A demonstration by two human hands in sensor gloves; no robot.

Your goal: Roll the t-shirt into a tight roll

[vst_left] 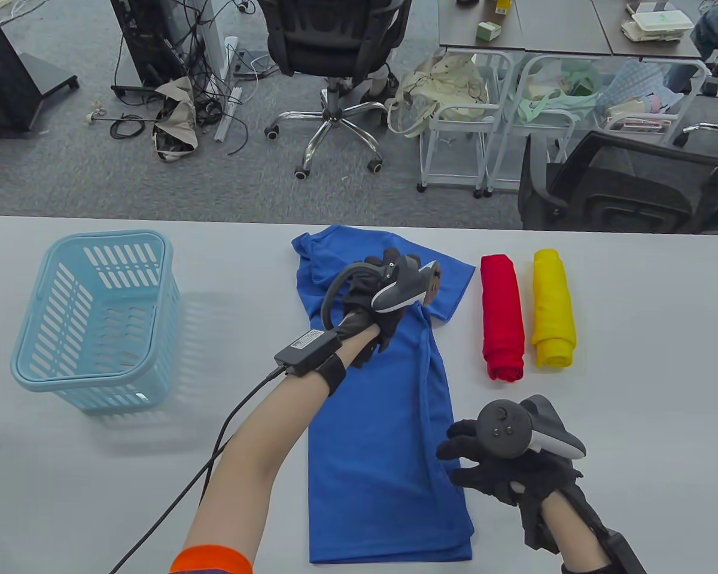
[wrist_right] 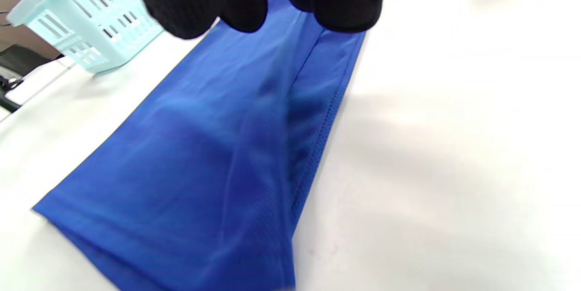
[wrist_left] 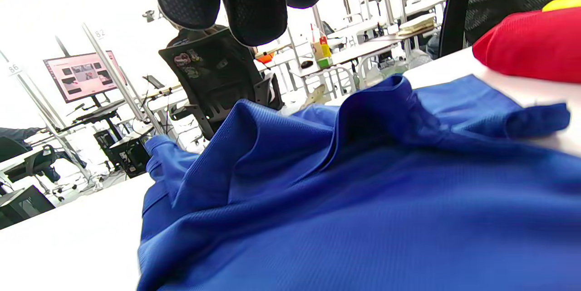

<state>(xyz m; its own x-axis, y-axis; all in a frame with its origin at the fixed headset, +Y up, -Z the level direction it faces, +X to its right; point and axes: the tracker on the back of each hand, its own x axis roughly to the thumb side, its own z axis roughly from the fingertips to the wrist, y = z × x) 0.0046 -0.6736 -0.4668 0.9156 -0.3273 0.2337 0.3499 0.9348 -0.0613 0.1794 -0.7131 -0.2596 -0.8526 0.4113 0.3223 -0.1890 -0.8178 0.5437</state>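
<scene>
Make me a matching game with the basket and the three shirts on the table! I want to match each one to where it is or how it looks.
Things:
1. basket
2. blue t-shirt
3. red t-shirt
4. yellow t-shirt

Descriptions:
A. rolled up, farthest right
B. spread out long, under both hands
C. stands alone on the left
D. rolled up, between two other shirts

Pairs: 1-C, 2-B, 3-D, 4-A

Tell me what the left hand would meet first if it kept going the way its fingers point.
Probably the bunched collar end of the blue t-shirt. The left hand points toward the table's far edge over the shirt's upper part, and its fingers hang just above those folds. Whether they already touch the cloth is unclear.
</scene>
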